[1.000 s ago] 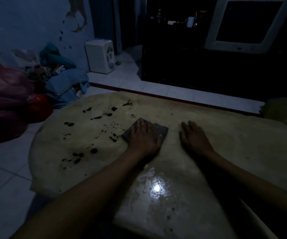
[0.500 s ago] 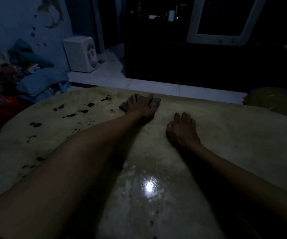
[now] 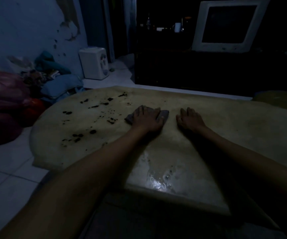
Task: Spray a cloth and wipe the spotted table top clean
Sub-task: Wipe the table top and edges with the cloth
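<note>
A dark cloth (image 3: 163, 115) is pressed flat on the tabletop (image 3: 234, 128) under the left hand (image 3: 147, 119), whose fingers are laid out straight over it, an open grip. Dark spots (image 3: 92, 118) are scattered just to its left. The right hand (image 3: 190, 120) is rested flat beside the cloth, fingers relaxed, nothing held. A wet sheen (image 3: 158, 181) is seen near the tabletop's front edge.

No legible text, labels or numbers anywhere.
</note>
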